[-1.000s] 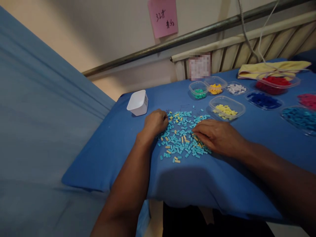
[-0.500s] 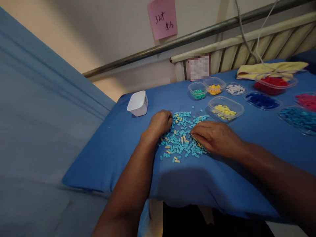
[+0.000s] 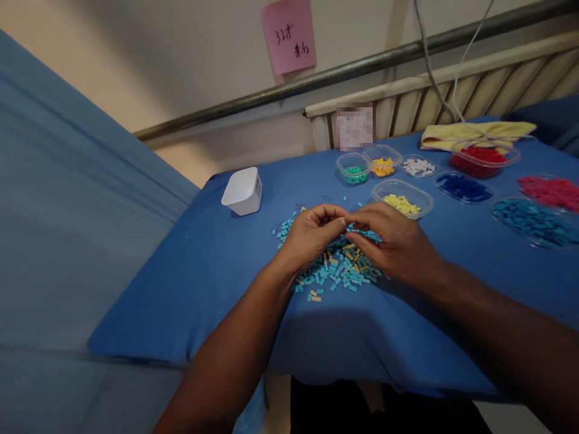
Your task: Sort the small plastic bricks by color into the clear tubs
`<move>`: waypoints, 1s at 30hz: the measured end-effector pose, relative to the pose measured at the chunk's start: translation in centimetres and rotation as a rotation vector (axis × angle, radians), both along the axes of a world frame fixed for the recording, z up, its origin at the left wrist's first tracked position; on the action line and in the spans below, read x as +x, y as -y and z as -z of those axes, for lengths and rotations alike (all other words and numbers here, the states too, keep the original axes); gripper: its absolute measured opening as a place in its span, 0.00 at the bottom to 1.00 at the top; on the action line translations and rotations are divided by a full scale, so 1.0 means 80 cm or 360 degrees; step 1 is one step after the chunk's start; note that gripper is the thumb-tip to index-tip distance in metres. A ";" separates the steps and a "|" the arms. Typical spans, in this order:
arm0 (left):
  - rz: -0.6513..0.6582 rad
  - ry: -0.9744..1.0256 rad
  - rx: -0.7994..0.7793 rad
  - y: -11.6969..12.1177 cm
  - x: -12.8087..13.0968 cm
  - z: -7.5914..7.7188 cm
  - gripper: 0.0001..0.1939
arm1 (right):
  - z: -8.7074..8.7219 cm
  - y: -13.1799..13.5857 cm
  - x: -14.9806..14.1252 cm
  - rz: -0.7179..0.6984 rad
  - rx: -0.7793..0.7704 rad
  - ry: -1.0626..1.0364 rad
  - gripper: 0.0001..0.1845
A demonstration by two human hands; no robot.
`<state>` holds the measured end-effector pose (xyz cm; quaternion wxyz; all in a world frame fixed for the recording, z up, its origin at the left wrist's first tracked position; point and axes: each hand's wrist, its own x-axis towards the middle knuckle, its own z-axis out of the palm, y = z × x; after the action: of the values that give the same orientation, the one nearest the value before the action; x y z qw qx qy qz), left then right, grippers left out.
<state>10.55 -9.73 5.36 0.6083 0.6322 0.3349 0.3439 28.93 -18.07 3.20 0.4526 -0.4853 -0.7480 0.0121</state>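
Above a spread pile of small turquoise bricks [image 3: 337, 271], my two hands meet at their fingertips. My left hand [image 3: 314, 235] is closed in a pinch, its thumb and forefinger pressed together. Thumb and forefinger of my right hand [image 3: 391, 238] close in against them from the right. Whatever sits between the fingertips is too small to make out. Pale yellow bricks [image 3: 332, 258] are mixed among the turquoise ones, and part of the pile is hidden under both hands.
A white tub [image 3: 243, 191] stands at the back left of the blue cloth [image 3: 203, 259]. Clear trays of green pieces [image 3: 355, 175], orange pieces [image 3: 383, 167], yellow pieces [image 3: 401, 204], white, blue, red and teal pieces stand at the right. Behind them lies a yellow cloth [image 3: 479, 131].
My hands were apart over the pile and have come together at the fingertips. The left moved right, and bricks at the pile's upper left are uncovered. The view has shifted slightly.
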 end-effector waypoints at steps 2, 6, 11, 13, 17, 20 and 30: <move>-0.0019 0.0113 -0.0125 0.006 0.007 0.005 0.18 | 0.000 -0.002 0.003 0.0032 0.0015 0.0003 0.12; -0.0037 0.0129 -0.0258 0.008 0.008 0.012 0.20 | 0.002 -0.005 0.008 0.0060 0.0006 0.0055 0.11; 0.0042 -0.0004 -0.0234 0.009 0.003 0.007 0.21 | 0.002 -0.004 0.007 0.0030 -0.0033 0.0162 0.12; 0.0034 -0.0084 -0.0132 0.004 -0.003 0.004 0.21 | -0.001 -0.004 0.008 0.0053 -0.0030 0.0201 0.12; -0.0375 -0.0397 0.0429 -0.027 -0.032 0.007 0.16 | -0.010 -0.008 0.035 0.0283 0.0021 0.0239 0.14; -0.0514 -0.0839 0.0912 -0.056 -0.062 0.018 0.13 | -0.011 -0.015 0.071 0.0558 0.0028 0.0253 0.16; 0.0104 -0.1626 0.1615 -0.069 -0.065 0.030 0.15 | 0.016 -0.028 0.112 0.0685 -0.0098 0.0495 0.15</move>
<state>5.37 -4.19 3.00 0.0170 0.9284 0.3575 0.1000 37.91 -15.84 1.89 0.3093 -0.6427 -0.6875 -0.1363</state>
